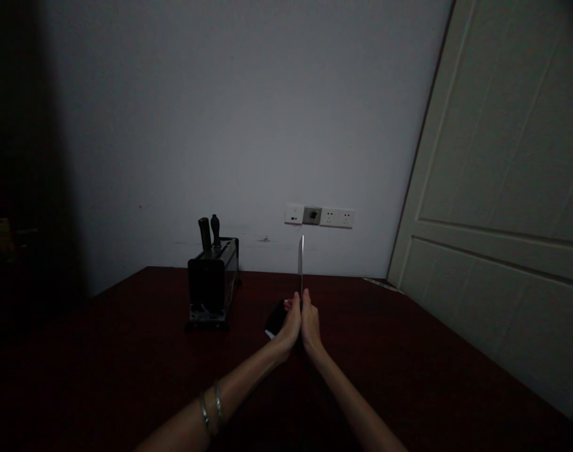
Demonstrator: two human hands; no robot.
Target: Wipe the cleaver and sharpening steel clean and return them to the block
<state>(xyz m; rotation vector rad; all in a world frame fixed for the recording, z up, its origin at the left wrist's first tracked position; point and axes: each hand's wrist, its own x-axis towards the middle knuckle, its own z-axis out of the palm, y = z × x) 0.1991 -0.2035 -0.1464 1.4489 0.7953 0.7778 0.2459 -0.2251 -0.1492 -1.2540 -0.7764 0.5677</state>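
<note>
Upright in the middle of the view stands a kitchen knife [300, 260], its shiny thin blade seen nearly edge-on and pointing up. My left hand [290, 323] and my right hand [310, 320] press together palm to palm at its lower end, which is hidden between them. Both hands are closed about it, just above the table. Partly behind my left hand lies a black cloth-like thing [275, 319] with a white edge and a bit of red. Two metal bangles [211, 407] circle my left forearm.
A black and silver knife block [208, 285] with two dark handles [209, 232] sticking out stands to the left on the dark red table [361, 351]. Behind are a pale wall and a row of sockets [319, 215]. A panelled door [493, 188] rises at right.
</note>
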